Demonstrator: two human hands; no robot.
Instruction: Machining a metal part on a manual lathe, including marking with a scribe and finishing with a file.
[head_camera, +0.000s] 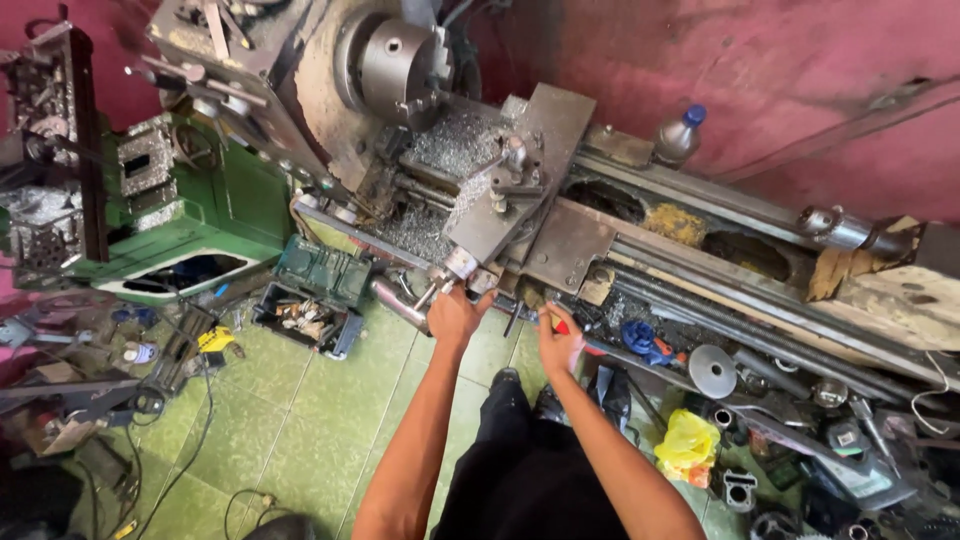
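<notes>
I stand at a large metal lathe (560, 215) with a chuck (400, 65) at the upper left and metal shavings piled on its carriage. My left hand (455, 312) is wrapped around a handwheel handle (452, 268) at the front of the carriage. A little to the right, my right hand (558, 340) grips a red-handled tool (560, 326) at the lathe's front edge; the tool's tip is hidden.
A green machine (180, 215) stands at left, with an open toolbox (315, 300) on the green tiled floor. A grey bottle with blue cap (680, 135) sits on the lathe bed. Metal parts, a yellow bag (688, 445) and cables litter the floor at right.
</notes>
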